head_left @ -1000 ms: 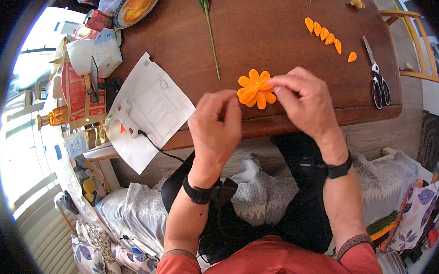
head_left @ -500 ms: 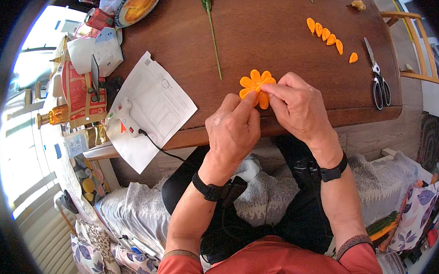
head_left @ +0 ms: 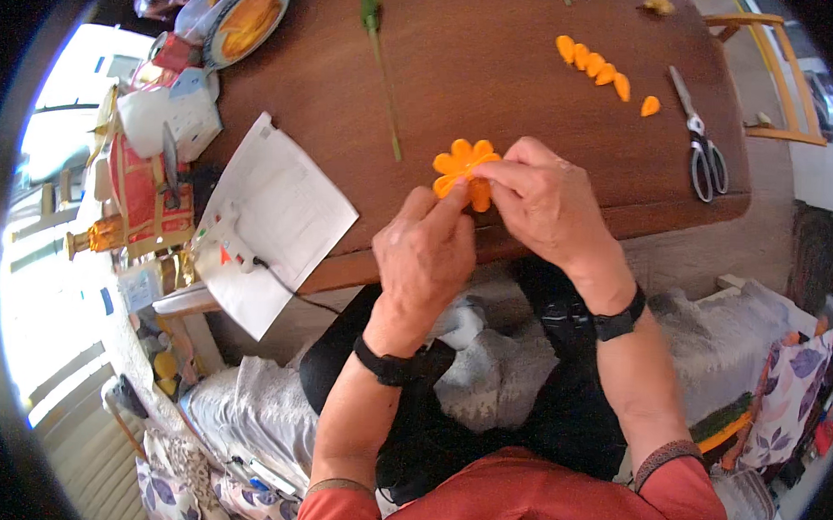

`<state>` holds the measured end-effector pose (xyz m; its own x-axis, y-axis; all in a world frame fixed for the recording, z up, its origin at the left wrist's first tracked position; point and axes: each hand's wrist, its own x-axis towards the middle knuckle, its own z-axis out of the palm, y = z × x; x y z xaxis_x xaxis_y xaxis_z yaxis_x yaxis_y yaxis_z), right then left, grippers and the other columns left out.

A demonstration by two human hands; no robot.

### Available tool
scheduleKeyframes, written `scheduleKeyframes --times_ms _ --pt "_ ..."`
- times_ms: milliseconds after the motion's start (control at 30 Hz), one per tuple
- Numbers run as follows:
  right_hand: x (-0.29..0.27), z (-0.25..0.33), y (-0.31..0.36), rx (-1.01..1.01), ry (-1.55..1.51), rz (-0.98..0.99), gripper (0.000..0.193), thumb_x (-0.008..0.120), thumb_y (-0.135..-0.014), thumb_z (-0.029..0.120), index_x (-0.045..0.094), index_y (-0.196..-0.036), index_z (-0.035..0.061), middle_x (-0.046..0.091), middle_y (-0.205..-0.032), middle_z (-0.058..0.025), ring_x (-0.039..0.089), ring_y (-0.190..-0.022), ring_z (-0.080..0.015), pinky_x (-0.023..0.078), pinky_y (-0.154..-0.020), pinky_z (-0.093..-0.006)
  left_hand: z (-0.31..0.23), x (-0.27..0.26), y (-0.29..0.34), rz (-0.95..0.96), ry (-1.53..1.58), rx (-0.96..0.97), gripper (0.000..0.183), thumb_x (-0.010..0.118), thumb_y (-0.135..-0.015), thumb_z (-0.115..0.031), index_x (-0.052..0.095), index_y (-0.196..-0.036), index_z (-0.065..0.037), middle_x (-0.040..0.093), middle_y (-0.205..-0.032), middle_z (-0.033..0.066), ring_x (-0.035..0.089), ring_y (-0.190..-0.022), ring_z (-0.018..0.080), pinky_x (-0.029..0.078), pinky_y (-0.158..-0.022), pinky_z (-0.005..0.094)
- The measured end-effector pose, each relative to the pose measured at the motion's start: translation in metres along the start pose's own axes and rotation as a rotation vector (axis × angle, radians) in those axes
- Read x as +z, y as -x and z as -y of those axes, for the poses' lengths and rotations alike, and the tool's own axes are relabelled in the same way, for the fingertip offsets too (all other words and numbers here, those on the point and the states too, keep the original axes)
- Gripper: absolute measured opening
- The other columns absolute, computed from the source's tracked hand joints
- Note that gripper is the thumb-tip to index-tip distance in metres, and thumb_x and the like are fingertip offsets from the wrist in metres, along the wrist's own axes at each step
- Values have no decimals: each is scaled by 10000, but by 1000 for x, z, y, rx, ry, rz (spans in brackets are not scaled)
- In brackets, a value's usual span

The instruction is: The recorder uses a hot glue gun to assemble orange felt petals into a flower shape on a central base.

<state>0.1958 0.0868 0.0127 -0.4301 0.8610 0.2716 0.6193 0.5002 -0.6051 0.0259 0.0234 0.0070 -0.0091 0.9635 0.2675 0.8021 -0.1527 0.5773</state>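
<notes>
An orange flower (head_left: 460, 156) with several rounded petals is held just above the front part of the table. My left hand (head_left: 426, 246) pinches it from the lower left, index fingertip near its middle. From the right, the thumb and fingers of my right hand (head_left: 551, 205) close on its centre, hiding some petals. Beyond the flower lies a green stem (head_left: 384, 91). To the far right, a row of loose orange petals (head_left: 594, 65) rests on the wood, with a single petal (head_left: 651, 106) apart from it. Black-handled scissors (head_left: 703, 156) lie further right.
A white glue gun (head_left: 224, 242) with a black cord rests on a paper sheet (head_left: 298, 204) at the left. Behind it stand a red bag (head_left: 141, 188), a tissue pack (head_left: 195, 111), a can (head_left: 173, 52) and a plate of food (head_left: 223, 52). The brown table (head_left: 499, 68) has its edge near my hands.
The whole view has shifted a little, so the table and its things sit slightly further left. Both hands still pinch the flower, with little visible change in their grip.
</notes>
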Motion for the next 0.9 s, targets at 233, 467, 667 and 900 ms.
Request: scheduleKeyframes --times_ms 233,467,667,900 --pt "-34 -38 -3 140 -127 -308 130 667 -920 123 733 -1018 69 700 -889 -149 695 -829 -356 560 -739 -438 10 -17 -1 -190 92 53 312 686 -817 70 781 -1099 -25 671 -822 138 683 -678 278 554 -608 351" --pt "-87 -140 -7 429 404 -510 320 700 -957 296 733 -1141 36 690 -1110 -218 648 -1075 -380 518 -936 -469 1 -21 -1 -205 139 23 259 649 -860 78 775 -1066 -15 677 -835 135 668 -732 251 541 -672 340" --pt "-84 -142 -34 388 305 -172 267 766 -890 291 774 -1032 65 716 -942 -203 687 -935 -403 545 -862 -481 -10 -17 -1 -192 194 4 223 684 -869 70 769 -1060 -8 705 -865 152 699 -749 260 550 -670 333" --pt "-69 -85 -4 354 150 5 125 771 -862 154 760 -921 44 709 -946 -180 688 -929 -381 546 -835 -465 -24 -10 1 -139 363 78 219 730 -858 27 748 -1073 -11 712 -948 181 734 -824 337 596 -732 375"
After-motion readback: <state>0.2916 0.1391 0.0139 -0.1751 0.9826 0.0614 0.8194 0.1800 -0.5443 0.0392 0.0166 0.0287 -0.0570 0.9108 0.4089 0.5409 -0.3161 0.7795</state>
